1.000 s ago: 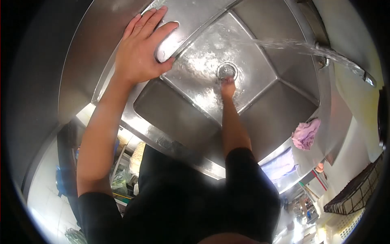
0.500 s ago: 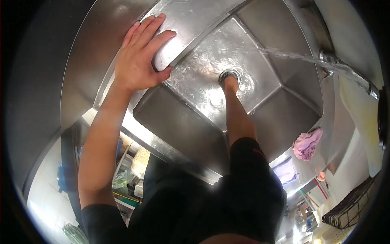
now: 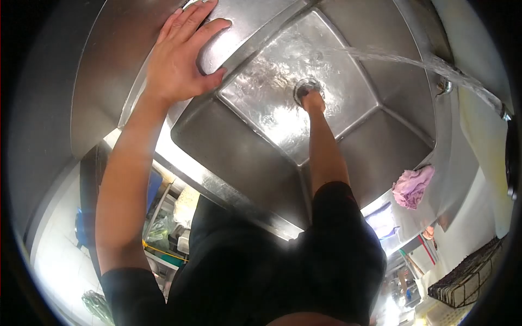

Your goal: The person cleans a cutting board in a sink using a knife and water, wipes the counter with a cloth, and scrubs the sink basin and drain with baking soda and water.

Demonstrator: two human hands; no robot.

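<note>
My left hand (image 3: 176,62) rests on the steel ledge (image 3: 247,24) at the sink's edge, fingers spread and thumb out, holding nothing. My right hand (image 3: 314,101) is down in the steel sink (image 3: 234,149), at the round drain (image 3: 300,87) in its floor. Its fingers look curled in toward the drain opening, and whatever they grip, if anything, is hidden. Shallow water ripples over the basin floor around it. From the right, a stream of water (image 3: 380,56) shoots across into the basin.
A crumpled pink cloth (image 3: 413,187) lies on the sink's right rim, near a purple-and-white packet (image 3: 383,221). A metal fitting (image 3: 445,86) sits on the right wall. Lower left are shelves with bagged goods (image 3: 159,231); a dark wire-framed basket (image 3: 465,274) is lower right.
My right hand has drawn up slightly from the drain, so more of the hand shows. The left hand stays on the ledge. The whole view has shifted a little.
</note>
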